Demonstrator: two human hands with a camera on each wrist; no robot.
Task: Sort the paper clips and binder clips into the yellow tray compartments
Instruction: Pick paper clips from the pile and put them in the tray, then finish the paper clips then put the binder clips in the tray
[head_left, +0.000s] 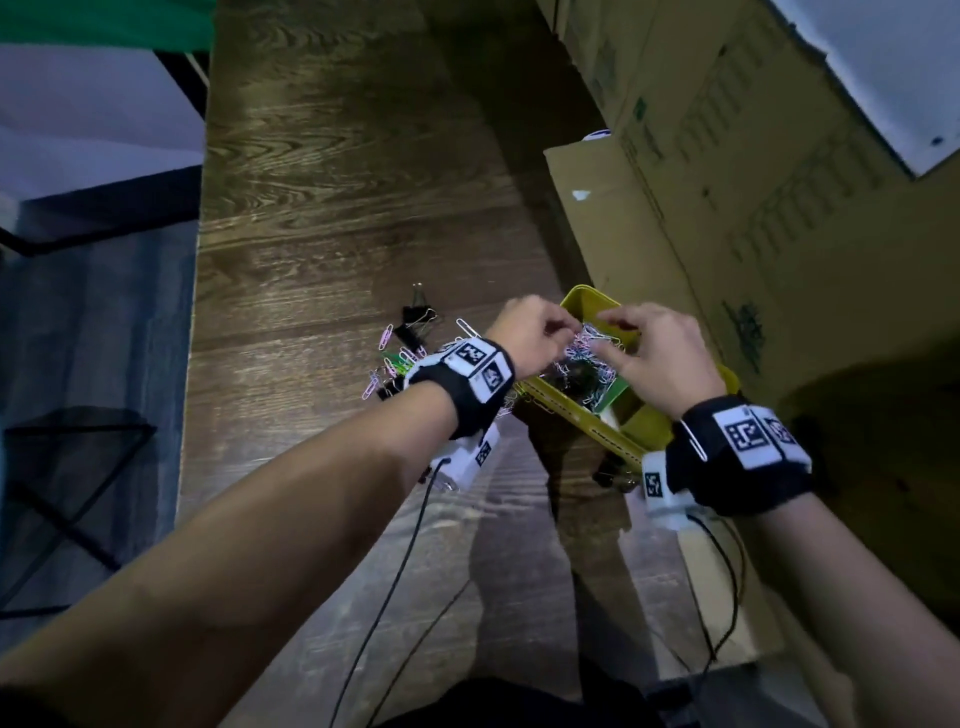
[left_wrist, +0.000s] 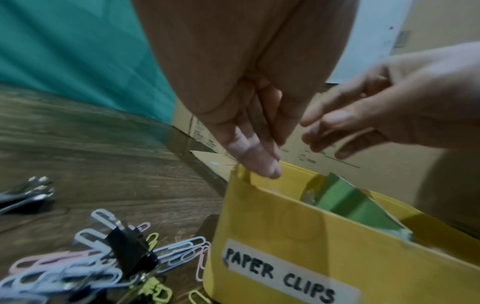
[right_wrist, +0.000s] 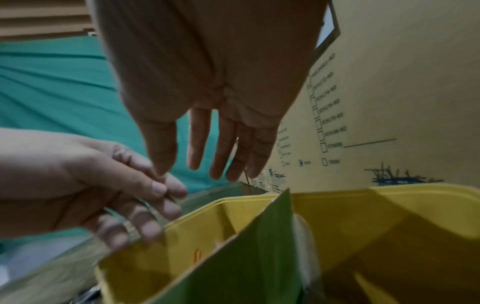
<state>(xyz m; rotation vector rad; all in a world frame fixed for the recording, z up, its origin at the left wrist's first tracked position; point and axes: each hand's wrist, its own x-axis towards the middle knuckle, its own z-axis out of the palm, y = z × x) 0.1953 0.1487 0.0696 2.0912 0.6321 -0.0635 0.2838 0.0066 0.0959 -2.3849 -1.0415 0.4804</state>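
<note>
The yellow tray (head_left: 587, 415) stands on the wooden table, split by a green divider (right_wrist: 246, 257). Its near wall carries a "PAPER CLIPS" label (left_wrist: 280, 275). A heap of coloured paper clips (head_left: 592, 353) fills the far compartment. My left hand (head_left: 563, 327) hovers over that heap with thumb and fingers extended (left_wrist: 262, 162), nothing plainly held. My right hand (head_left: 618, 332) hangs beside it over the tray, fingers straight and empty (right_wrist: 207, 166). Loose paper clips (left_wrist: 78, 267) and a black binder clip (left_wrist: 130, 253) lie on the table left of the tray.
More black binder clips (head_left: 415, 317) lie further back on the table, and one (head_left: 608, 475) sits by the tray's near corner. Cardboard boxes (head_left: 727, 208) wall off the right side. The table's left edge (head_left: 195, 364) drops away. Wrist cables (head_left: 395, 597) trail toward me.
</note>
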